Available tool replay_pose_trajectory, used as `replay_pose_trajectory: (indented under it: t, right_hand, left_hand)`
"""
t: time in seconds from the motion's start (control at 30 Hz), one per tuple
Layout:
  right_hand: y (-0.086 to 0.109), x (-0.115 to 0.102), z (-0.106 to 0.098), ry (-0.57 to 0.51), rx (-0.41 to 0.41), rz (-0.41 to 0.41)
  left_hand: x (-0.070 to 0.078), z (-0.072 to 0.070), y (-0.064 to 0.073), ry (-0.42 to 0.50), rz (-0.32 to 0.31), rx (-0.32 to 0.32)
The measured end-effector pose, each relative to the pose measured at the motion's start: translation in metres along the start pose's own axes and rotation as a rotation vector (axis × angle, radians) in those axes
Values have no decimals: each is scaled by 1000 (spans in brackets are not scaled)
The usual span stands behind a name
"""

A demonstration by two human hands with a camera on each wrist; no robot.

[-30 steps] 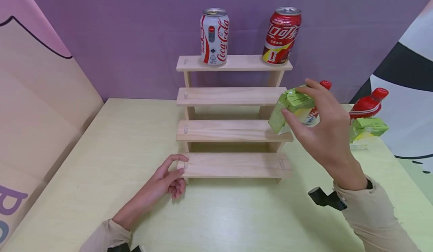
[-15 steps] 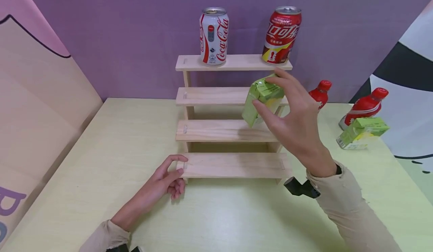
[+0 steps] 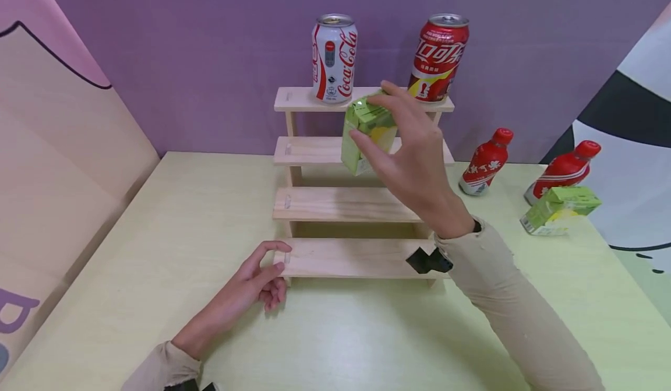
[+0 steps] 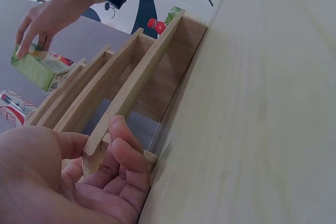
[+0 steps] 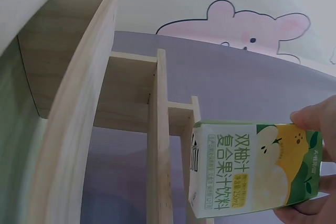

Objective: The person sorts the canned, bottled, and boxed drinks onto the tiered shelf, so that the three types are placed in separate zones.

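A green juice carton point(image 3: 362, 137) hangs in my right hand point(image 3: 414, 152), pinched near its top between thumb and fingers. It is in front of the upper steps of a wooden tiered rack point(image 3: 335, 257). In the right wrist view the carton point(image 5: 252, 169) shows its yellow fruit print, with the rack's boards beside it. My left hand point(image 3: 257, 277) grips the left end of the lowest board; the left wrist view shows thumb and fingers around that end. On the top board stand a white Coca-Cola can point(image 3: 334, 59) and a red cola can point(image 3: 439, 59).
Right of the rack, two red bottles point(image 3: 484, 162) stand on the pale table point(image 3: 105, 251). A second green carton point(image 3: 561, 210) is in front of the farther-right bottle. A purple backdrop point(image 3: 220, 59) rises behind the rack.
My right hand has carried the juice carton leftward and somewhat up, from the rack's right side to before its upper steps, uncovering a red bottle. My left hand has stayed put.
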State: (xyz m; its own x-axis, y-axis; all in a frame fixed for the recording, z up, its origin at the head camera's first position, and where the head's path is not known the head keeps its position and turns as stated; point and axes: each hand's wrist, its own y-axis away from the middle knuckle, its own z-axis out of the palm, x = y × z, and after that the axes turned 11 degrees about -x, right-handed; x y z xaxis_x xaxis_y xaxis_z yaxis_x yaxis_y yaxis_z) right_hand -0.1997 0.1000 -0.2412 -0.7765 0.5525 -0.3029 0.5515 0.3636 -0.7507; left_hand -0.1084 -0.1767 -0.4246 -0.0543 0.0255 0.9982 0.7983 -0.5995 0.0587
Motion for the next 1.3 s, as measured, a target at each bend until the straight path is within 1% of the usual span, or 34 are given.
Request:
replay_pose_trajectory:
  t: [0.13,0.37,0.43,0.53,0.67,0.77,0.83,0.97,1.1,1.2,1.3]
  right_hand:
    - [-14,0,14,9,-22,11]
    - [-33,2,35,20,-4,33]
    - [-37,4,41,17,-4,50]
    - [-40,8,50,32,-32,90]
    - [-39,11,59,46,-69,148]
    - [-37,11,62,36,-66,161]
    - [-35,13,64,29,-64,150]
    - [-28,21,65,28,-64,96]
    - [-22,28,66,57,-103,55]
    - [-20,31,66,72,-142,56]
    - [-18,31,68,68,-157,84]
  left_hand:
    - [0,-2,0,-8,8,-3]
    - [1,-2,0,-10,15,-15]
    - [1,-2,0,-17,17,-15]
    - [2,-3,0,-30,25,-12]
    - [2,-3,0,-26,24,-12]
    - [1,-3,0,-23,19,-10]
    - [0,-3,0,-22,19,-10]
    - [0,-2,-1,-20,20,-10]
    - [0,-2,-1,-17,17,-7]
    - [1,-2,-1,-18,17,-5]
    - [1,-2,0,-23,16,-5]
